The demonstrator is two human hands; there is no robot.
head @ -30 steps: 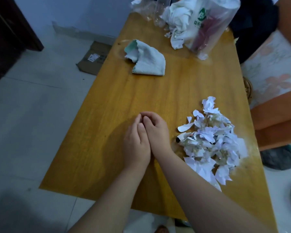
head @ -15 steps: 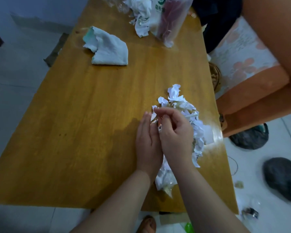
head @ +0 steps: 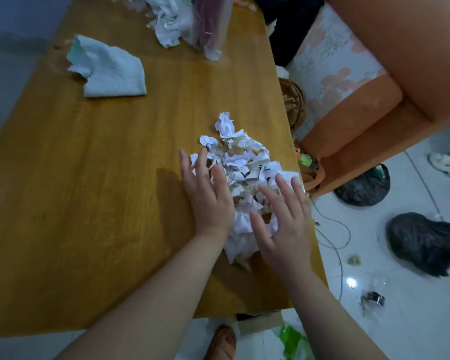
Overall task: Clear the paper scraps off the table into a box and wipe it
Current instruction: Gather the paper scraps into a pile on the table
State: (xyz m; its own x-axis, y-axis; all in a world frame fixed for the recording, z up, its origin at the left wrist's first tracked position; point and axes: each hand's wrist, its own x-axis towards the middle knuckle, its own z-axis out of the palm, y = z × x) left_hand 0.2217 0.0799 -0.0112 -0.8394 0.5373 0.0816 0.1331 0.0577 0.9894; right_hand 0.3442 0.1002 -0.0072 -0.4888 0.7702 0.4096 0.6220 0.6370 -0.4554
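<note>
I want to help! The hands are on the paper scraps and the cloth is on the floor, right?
No. The head view shows the cloth on the table instead. Left hand and right hand do touch the paper scraps.

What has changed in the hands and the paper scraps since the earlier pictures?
Both hands moved right, from the bare table onto the paper scraps. They were pressed together; now they are apart with spread fingers, the left hand at the pile's left edge, the right hand on its near part. The cloth stays at the far left.
</note>
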